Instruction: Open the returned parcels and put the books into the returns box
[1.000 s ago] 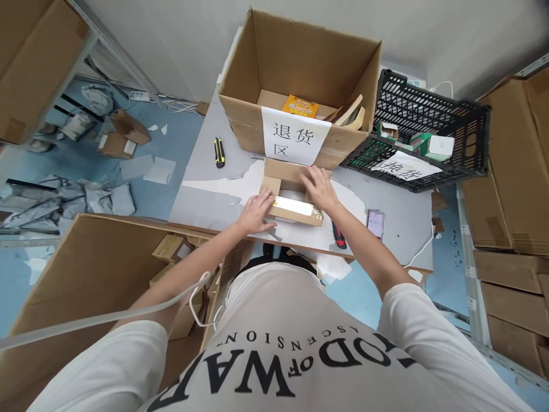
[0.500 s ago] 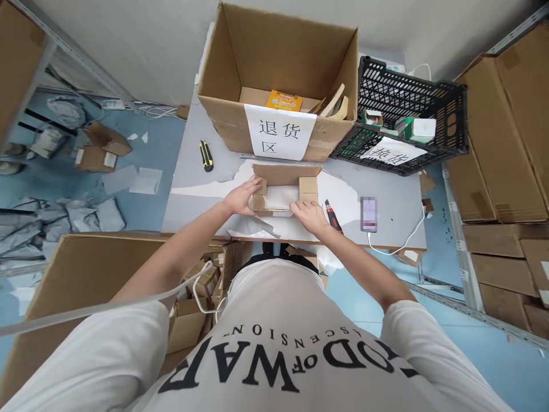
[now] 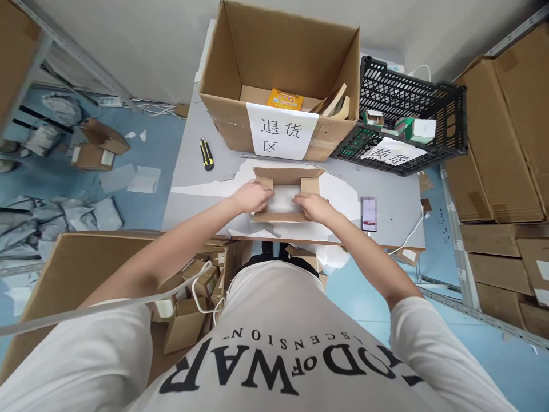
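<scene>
A small open cardboard box (image 3: pixel 309 186) lies on the table before me with its flaps folded out. Inside it is a soft-looking white wrapped item (image 3: pixel 286 199). My left hand (image 3: pixel 254 196) reaches over the box's left end, fingers curled at that end of the white item. From the right side my right hand (image 3: pixel 312 206) reaches in, its fingers drawn together on the item's other end. The fingertips are partly hidden, so how firmly they grip does not show. The red box cutter beside my right hand is now almost wholly covered by that forearm.
A large carton (image 3: pixel 231 123) with an orange box and books stands behind, beside a black crate (image 3: pixel 414 86). A yellow-black utility knife (image 3: pixel 206 155) lies left, a phone (image 3: pixel 369 214) with a white cable right. A big carton (image 3: pixel 86 269) stands below left.
Both hands have moved from the small box's outer edges into its inside. The near flap has folded outward toward me. My right forearm now covers the red cutter.
</scene>
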### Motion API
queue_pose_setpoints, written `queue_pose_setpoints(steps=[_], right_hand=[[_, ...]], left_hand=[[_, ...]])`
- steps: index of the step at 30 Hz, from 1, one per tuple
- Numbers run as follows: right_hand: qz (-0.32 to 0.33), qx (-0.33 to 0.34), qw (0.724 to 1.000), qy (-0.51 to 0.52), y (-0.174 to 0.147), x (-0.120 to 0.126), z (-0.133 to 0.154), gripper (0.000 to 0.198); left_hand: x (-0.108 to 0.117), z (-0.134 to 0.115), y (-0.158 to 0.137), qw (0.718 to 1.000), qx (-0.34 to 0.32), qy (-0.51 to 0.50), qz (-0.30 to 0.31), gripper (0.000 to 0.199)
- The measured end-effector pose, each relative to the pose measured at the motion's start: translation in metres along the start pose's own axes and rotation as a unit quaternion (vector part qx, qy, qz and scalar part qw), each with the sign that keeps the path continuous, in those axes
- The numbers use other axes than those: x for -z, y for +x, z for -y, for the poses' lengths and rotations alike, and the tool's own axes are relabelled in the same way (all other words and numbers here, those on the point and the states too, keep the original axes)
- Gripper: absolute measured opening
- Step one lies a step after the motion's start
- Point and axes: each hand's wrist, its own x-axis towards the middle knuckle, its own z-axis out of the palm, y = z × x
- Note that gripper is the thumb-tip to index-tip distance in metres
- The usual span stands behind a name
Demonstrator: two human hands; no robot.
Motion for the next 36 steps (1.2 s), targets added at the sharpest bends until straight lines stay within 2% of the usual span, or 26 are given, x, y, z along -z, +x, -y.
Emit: queue_pose_setpoints(steps=[2, 4, 6, 8, 11, 14, 18, 22, 25, 28, 31, 36], right_hand=[[0.078, 0.009, 0.994, -0.073, 0.026, 0.008, -0.001, 0.035], [0.157, -0.021, 0.977, -0.141, 0.043, 0.005, 0.003, 0.028], [0.191, -0.046, 0.965, -0.174, 0.049, -0.003, 0.006, 0.028], [0.172, -0.023, 0.967, -0.186, 0.046, -0.010, 0.004, 0.030], [0.115, 0.052, 0.970, -0.207, 0.037, -0.014, -0.006, 0.031], [0.065, 0.101, 0.971, -0.207, 0.029, -0.014, -0.015, 0.033], [0.007, 0.111, 0.975, -0.192, 0.019, -0.013, -0.020, 0.033], [-0.050, 0.062, 0.982, -0.170, 0.002, -0.006, -0.027, 0.030], [-0.074, 0.003, 0.986, -0.151, -0.013, 0.001, -0.034, 0.029], [-0.069, -0.013, 0.987, -0.148, -0.021, 0.005, -0.038, 0.028], [-0.055, -0.019, 0.987, -0.149, -0.022, 0.009, -0.037, 0.027], [-0.030, -0.072, 0.989, -0.125, -0.030, 0.016, -0.046, 0.029]], left_hand=[[-0.006, -0.014, 0.018, 0.999, -0.013, 0.022, 0.043, 0.032], [-0.017, -0.022, 0.032, 0.995, 0.019, 0.076, 0.068, 0.025], [-0.027, -0.023, 0.038, 0.988, 0.047, 0.129, 0.072, 0.025], [-0.035, -0.019, 0.039, 0.986, 0.035, 0.144, 0.072, 0.029], [-0.038, -0.012, 0.037, 0.994, -0.017, 0.091, 0.064, 0.026], [-0.031, -0.008, 0.037, 0.996, -0.072, 0.047, 0.024, 0.029], [-0.012, -0.010, 0.033, 0.988, -0.127, 0.086, -0.031, 0.051], [-0.002, -0.018, 0.020, 0.989, -0.057, 0.118, -0.073, 0.054], [-0.008, -0.029, 0.014, 0.987, -0.007, 0.142, -0.075, 0.047], [-0.019, -0.044, 0.018, 0.986, 0.019, 0.163, -0.036, 0.047], [-0.023, -0.058, 0.030, 0.981, 0.083, 0.175, -0.010, 0.052], [-0.005, -0.063, 0.030, 0.973, 0.171, 0.154, -0.035, 0.053]])
